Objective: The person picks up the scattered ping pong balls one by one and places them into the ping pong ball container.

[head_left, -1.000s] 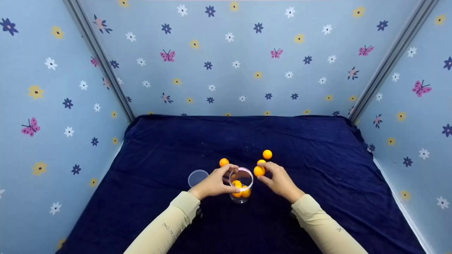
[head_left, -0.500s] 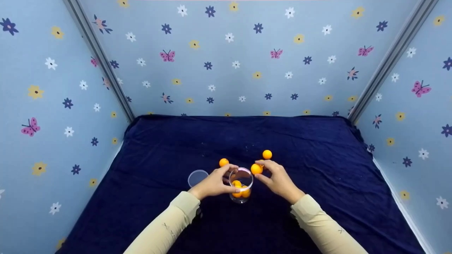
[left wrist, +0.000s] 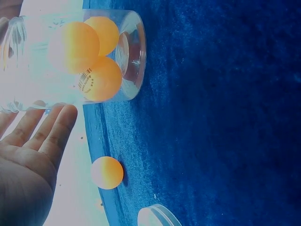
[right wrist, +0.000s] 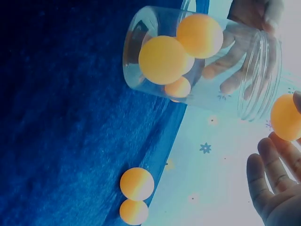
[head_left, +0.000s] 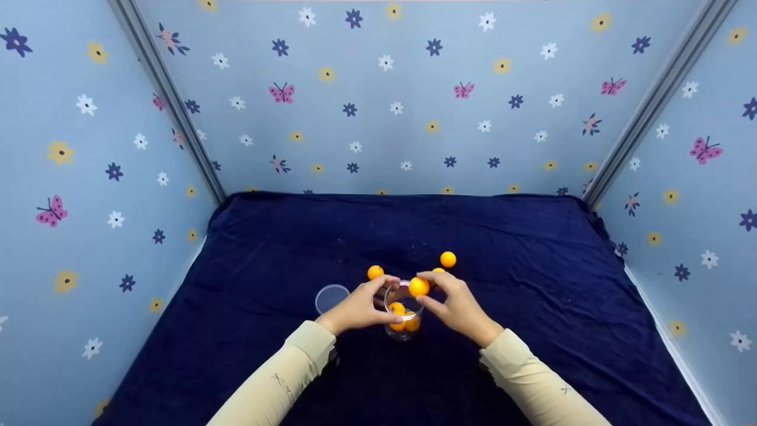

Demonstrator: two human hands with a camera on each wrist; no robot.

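A clear plastic jar (head_left: 403, 331) stands on the cloth with orange ping-pong balls (left wrist: 101, 78) in its bottom; three show in the left wrist view. My left hand (head_left: 358, 305) holds the jar near its rim, thumb at the front and fingers round the far side. My right hand (head_left: 461, 305) pinches another orange ping-pong ball (head_left: 419, 287) between thumb and fingers, at the right side of the jar's mouth. In the right wrist view this held ball (right wrist: 286, 117) is close to the jar's threaded neck, cut by the frame's edge.
A loose ball (head_left: 375, 273) lies beyond my left hand. Two more, a farther ball (head_left: 447, 259) and one partly hidden ball (head_left: 438, 271), lie behind my right hand. The clear round lid (head_left: 331, 297) rests left of the jar on dark blue cloth (head_left: 284, 236). Flower-patterned walls enclose the sides and back.
My right hand has carried the pinched ball leftward, from beside the loose balls to the jar's mouth. The left hand and jar have stayed in place.
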